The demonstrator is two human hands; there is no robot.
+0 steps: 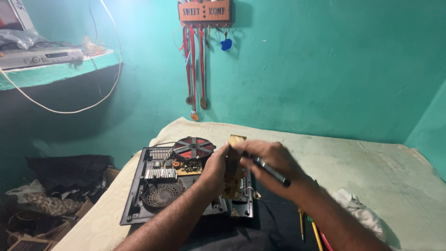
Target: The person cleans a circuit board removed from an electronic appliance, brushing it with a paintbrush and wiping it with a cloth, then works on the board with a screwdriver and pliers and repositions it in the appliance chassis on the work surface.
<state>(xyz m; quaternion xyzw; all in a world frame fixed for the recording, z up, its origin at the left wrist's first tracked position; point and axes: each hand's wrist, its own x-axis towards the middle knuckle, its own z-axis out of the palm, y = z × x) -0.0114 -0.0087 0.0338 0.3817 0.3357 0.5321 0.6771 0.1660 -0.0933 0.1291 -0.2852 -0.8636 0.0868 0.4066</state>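
Right now the left hand [216, 169] holds a small brown circuit board [233, 167] standing up on its edge, long side running up and down, above the open cooker base [153, 186]. Its fingers are wrapped tight around the board's left side. The right hand [274, 160] is just beside the board on the other side, touching its top end. This hand also grips a dark pen-like tool [269, 169], fingers closed on it, with the tip pointing away to the lower right. Both hands meet at the board, over the bed sheet [371, 162].
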